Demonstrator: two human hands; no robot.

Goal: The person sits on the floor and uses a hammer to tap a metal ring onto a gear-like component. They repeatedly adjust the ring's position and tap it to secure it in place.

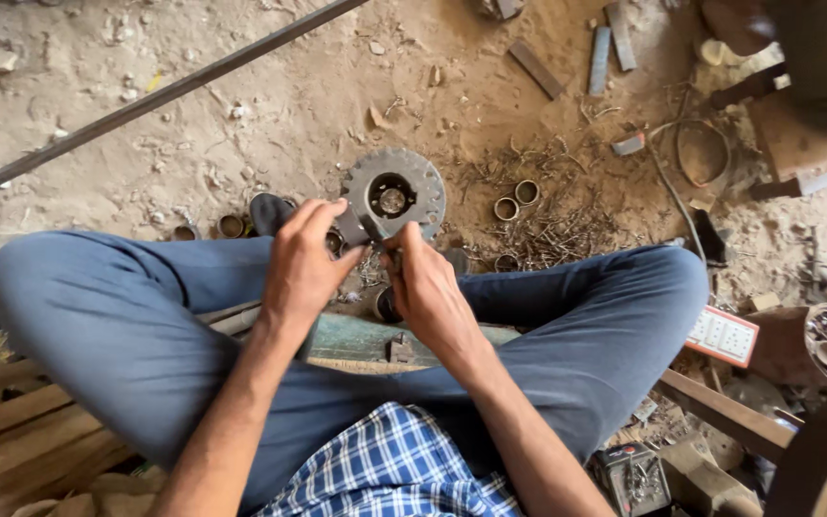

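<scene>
Both of my hands meet above my crossed legs, over a dirt floor (270, 124) strewn with scraps. My left hand (301, 263) is curled, fingers bent toward the middle, and its tips touch the rim of a grey toothed gear (394, 193) at about 7 o'clock on the disc. My right hand (430, 287) is pinched shut on a small dark tool (372, 230), whose tip points up at the gear's lower edge. The gear lies flat on the ground at 12 o'clock from my hands, with a round hole in its centre. Two short metal rings (516, 200) sit at 3 o'clock from the gear, among curly metal shavings (552, 225). A long dark rod (160, 96) crosses the ground at 10 o'clock.
</scene>
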